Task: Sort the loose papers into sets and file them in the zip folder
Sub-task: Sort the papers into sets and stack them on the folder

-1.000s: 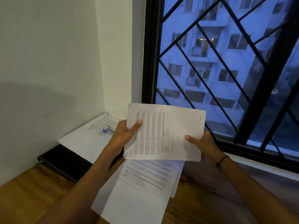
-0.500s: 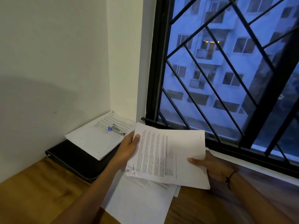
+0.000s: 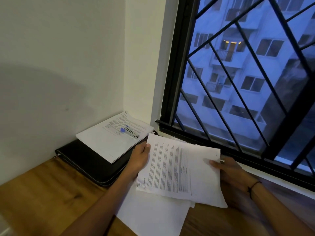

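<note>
I hold a set of printed papers (image 3: pixel 180 171) between both hands, low over the wooden desk. My left hand (image 3: pixel 139 160) grips its left edge with the thumb on top. My right hand (image 3: pixel 230 174) holds the right edge, thumb on the sheet, fingers underneath. More loose white sheets (image 3: pixel 153 213) lie on the desk beneath the held set. A black zip folder (image 3: pixel 88 160) lies shut in the corner by the wall. On it rests another paper set (image 3: pixel 112 138) with a blue-ended stapler (image 3: pixel 130 131) on top.
A white wall closes off the left side. A black window frame with a diagonal grille (image 3: pixel 238 99) runs along the right, above a pale sill (image 3: pixel 265 178). Bare wooden desk (image 3: pixel 42 193) shows at the lower left.
Both hands have lowered the held set toward the desk and tilted it flatter, so it now covers most of the loose sheets. The folder and its stack have not moved.
</note>
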Demonstrator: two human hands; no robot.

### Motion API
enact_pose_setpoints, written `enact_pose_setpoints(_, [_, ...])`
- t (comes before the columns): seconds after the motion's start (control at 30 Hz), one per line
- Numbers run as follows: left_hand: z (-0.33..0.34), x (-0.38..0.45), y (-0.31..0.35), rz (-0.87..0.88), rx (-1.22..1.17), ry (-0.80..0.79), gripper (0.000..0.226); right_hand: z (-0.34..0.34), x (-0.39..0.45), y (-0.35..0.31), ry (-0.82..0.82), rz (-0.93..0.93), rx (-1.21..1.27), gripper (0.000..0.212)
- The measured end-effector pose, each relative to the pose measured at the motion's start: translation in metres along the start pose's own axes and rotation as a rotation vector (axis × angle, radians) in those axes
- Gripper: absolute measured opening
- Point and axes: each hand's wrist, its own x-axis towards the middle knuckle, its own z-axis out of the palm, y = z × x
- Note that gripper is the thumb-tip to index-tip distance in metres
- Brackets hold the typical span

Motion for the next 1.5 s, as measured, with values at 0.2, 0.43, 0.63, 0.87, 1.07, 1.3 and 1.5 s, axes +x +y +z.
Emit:
enact_pose_setpoints(0.2, [0.001, 0.002, -0.012, 0.014, 0.084, -0.020, 0.029, 0.004, 0.047, -0.024, 0.188, -0.289, -0.363, 0.032])
enact_pose_setpoints(0.43, [0.001, -0.003, -0.015, 0.092, 0.200, -0.032, 0.030, 0.071, 0.086, -0.064, 0.015, -0.394, -0.627, 0.013])
enact_pose_setpoints(0.63, [-0.007, -0.011, -0.020, 0.130, 0.270, -0.002, 0.031, 0.142, 0.110, -0.092, -0.110, -0.450, -0.712, 0.014])
enact_pose_setpoints(0.87, [-0.014, -0.022, -0.028, 0.140, 0.278, 0.033, 0.030, 0.219, 0.150, -0.098, -0.182, -0.462, -0.801, 0.019])
enact_pose_setpoints(1.07, [-0.014, -0.033, -0.034, 0.111, 0.255, 0.051, 0.032, 0.286, 0.181, -0.088, -0.291, -0.406, -1.086, 0.064])
enact_pose_setpoints(1.3, [-0.012, -0.035, -0.034, 0.167, 0.270, 0.101, 0.039, 0.329, 0.200, -0.079, -0.216, -0.459, -1.284, 0.053])
enact_pose_setpoints(1.5, [-0.014, -0.029, -0.039, 0.143, 0.235, 0.046, 0.033, 0.296, 0.199, -0.091, -0.339, -0.466, -1.146, 0.024])
